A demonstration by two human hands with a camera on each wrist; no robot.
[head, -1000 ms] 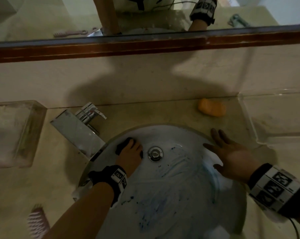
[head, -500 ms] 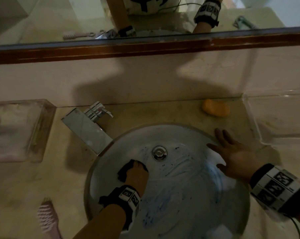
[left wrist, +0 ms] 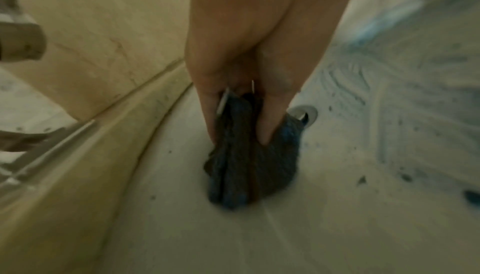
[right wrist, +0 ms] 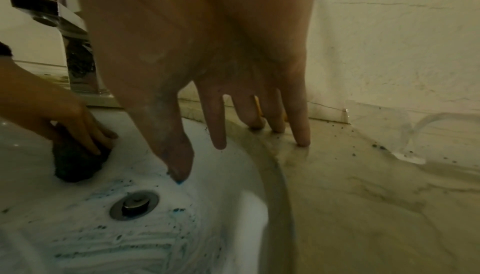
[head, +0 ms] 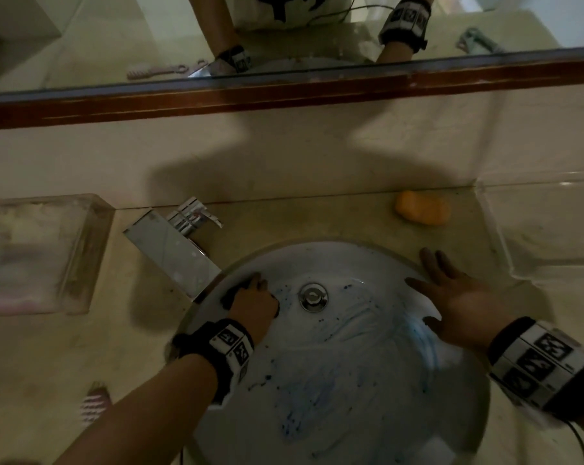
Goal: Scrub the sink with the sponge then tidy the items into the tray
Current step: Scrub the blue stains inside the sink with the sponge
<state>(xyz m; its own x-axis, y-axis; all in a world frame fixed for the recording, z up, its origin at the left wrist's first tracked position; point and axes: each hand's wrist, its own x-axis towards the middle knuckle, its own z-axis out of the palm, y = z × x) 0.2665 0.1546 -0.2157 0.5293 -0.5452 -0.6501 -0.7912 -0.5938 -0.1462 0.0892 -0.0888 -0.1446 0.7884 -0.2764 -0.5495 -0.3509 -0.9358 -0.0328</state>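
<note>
My left hand (head: 253, 302) grips a dark blue sponge (left wrist: 249, 163) and presses it onto the white sink (head: 351, 380) wall just left of the metal drain (head: 313, 296), under the tap. The sponge (right wrist: 78, 163) also shows in the right wrist view beneath the left fingers (right wrist: 88, 133). Blue smears and dark specks cover the bowl. My right hand (head: 451, 293) lies flat and open on the sink's right rim, fingers (right wrist: 301, 126) spread onto the counter. A clear tray (head: 552, 229) stands at the right.
A chrome tap (head: 176, 246) overhangs the sink's left back. An orange soap bar (head: 423, 207) lies on the counter behind the sink. A clear box (head: 92, 256) stands at the left, a pink brush (head: 94, 401) near the front left. A mirror runs along the wall.
My left hand with the sponge swept from near the drain down the bowl's left side and back up toward the tap. The right hand stayed on the rim.
</note>
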